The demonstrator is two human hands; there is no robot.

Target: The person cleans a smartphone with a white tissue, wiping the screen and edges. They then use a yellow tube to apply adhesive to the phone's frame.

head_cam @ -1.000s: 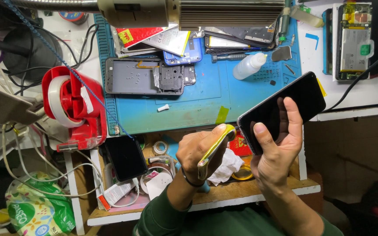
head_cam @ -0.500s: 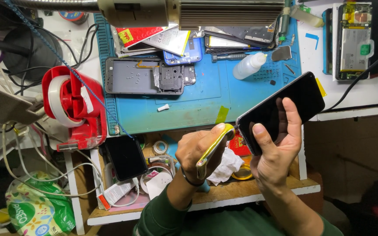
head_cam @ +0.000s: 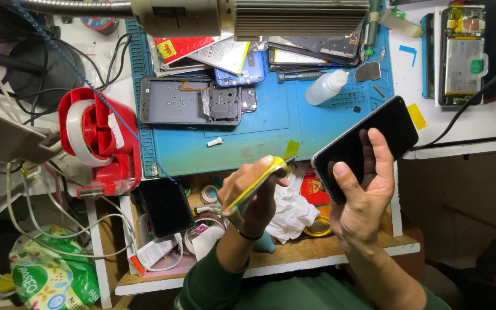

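Right hand [head_cam: 363, 201] holds phone [head_cam: 365, 146]; left hand [head_cam: 251, 195] tweezers [head_cam: 259, 186].

On the surface, a work mat [head_cam: 259, 138] holds an opened phone frame [head_cam: 190, 101] at its left and a small bottle [head_cam: 326, 88] at its right. A tape dispenser [head_cam: 99, 140] sits left of the mat. Nearer the viewer, the left hand [head_cam: 254, 192] holds tweezers [head_cam: 258, 186] left of the phone [head_cam: 364, 146] in the right hand [head_cam: 363, 201].

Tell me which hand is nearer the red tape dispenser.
Left. The left hand, gripping yellow tweezers, is to the right of the red tape dispenser, over the drawer. The right hand holds a dark phone farther right.
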